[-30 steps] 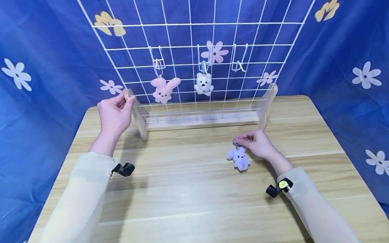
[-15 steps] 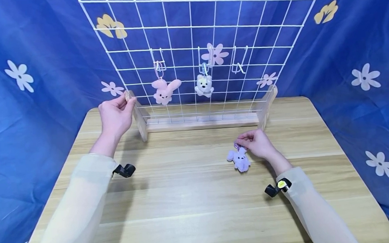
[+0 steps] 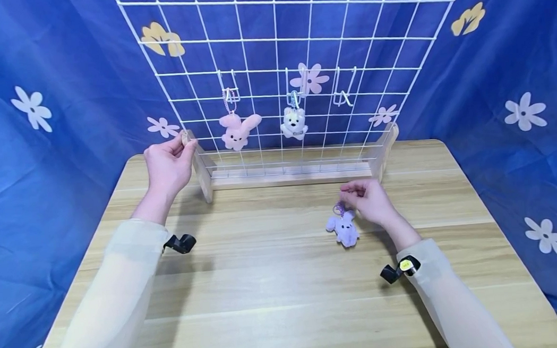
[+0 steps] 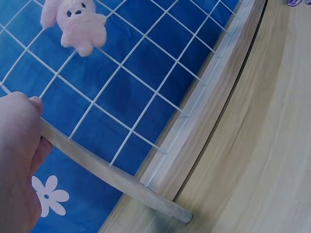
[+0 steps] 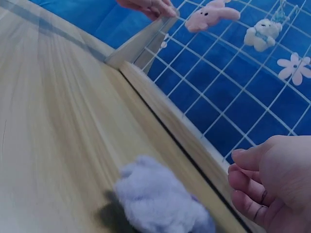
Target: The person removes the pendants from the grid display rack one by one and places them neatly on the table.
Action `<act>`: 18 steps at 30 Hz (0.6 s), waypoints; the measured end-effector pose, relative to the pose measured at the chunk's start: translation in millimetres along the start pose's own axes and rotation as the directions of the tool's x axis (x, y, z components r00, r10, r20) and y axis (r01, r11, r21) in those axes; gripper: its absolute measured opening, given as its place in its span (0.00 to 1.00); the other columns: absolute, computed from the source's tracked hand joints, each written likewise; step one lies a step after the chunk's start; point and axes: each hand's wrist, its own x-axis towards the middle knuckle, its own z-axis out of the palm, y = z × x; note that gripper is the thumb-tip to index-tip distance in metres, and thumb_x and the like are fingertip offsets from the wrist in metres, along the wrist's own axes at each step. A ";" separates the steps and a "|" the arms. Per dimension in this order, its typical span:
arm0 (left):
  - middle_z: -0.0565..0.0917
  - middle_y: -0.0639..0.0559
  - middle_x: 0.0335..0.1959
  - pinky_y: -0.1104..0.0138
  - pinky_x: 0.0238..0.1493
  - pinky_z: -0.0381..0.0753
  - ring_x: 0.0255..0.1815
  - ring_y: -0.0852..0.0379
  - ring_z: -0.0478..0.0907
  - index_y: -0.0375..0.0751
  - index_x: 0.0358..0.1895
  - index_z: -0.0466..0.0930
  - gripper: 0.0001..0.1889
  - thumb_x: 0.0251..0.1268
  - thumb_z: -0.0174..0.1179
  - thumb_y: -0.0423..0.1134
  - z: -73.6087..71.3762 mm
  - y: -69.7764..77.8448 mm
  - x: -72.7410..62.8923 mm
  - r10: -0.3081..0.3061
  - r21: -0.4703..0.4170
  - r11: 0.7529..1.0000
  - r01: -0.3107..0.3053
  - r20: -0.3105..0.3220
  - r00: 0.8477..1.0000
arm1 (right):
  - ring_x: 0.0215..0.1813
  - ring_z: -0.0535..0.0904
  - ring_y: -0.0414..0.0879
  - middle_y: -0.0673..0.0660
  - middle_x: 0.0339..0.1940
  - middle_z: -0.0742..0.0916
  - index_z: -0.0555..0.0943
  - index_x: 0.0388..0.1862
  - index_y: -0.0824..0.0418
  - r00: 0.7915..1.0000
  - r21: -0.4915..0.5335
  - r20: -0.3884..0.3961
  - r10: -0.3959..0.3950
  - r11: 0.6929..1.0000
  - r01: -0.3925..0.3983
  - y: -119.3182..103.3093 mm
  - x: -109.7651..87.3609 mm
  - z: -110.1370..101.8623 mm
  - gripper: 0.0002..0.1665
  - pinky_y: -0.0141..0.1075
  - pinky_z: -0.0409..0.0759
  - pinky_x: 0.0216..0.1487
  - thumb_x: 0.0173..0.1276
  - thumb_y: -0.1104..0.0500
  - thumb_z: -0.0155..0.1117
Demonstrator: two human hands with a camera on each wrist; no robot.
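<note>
The left hand [image 3: 169,164], far left, pinches the wooden side support [image 3: 204,176] of a rack between thumb and fingers. The right hand [image 3: 370,200], fingers loosely curled and holding nothing, hovers just beside the ring [image 3: 339,209] of a purple plush [image 3: 346,232], which lies on the wooden table [image 3: 266,292], right of centre and nearer than the rack. On the white wire grid [image 3: 276,40] hang a pink plush [image 3: 236,135], left, and a white plush [image 3: 294,125], centre.

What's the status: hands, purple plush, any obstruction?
Left hand gripping wooden rack end. Right hand near purple plush, appears to hold nothing. Plush lying on tabletop. No obstruction visible between them.
</note>
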 end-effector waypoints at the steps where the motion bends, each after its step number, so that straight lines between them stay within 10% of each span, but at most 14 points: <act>1: 0.86 0.37 0.53 0.79 0.45 0.86 0.50 0.58 0.88 0.34 0.60 0.84 0.18 0.73 0.70 0.37 0.3 0.0 0.0 0.005 0.007 1.000 -0.005 -0.001 1.000 | 0.33 0.86 0.54 0.66 0.36 0.91 0.87 0.49 0.75 1.000 -0.002 -0.006 -0.009 1.000 0.009 -2.6 0.1 0.0 0.11 0.29 0.84 0.30 0.72 0.67 0.71; 18: 0.87 0.39 0.51 0.81 0.43 0.85 0.45 0.66 0.87 0.38 0.58 0.86 0.16 0.73 0.71 0.40 1.6 -0.2 0.4 0.027 0.073 0.997 -0.025 -0.028 0.999 | 0.37 0.88 0.40 0.74 0.44 0.89 0.84 0.52 0.80 0.984 0.195 -0.143 -0.110 0.971 0.137 -51.0 10.3 -4.3 0.14 0.31 0.90 0.42 0.72 0.71 0.71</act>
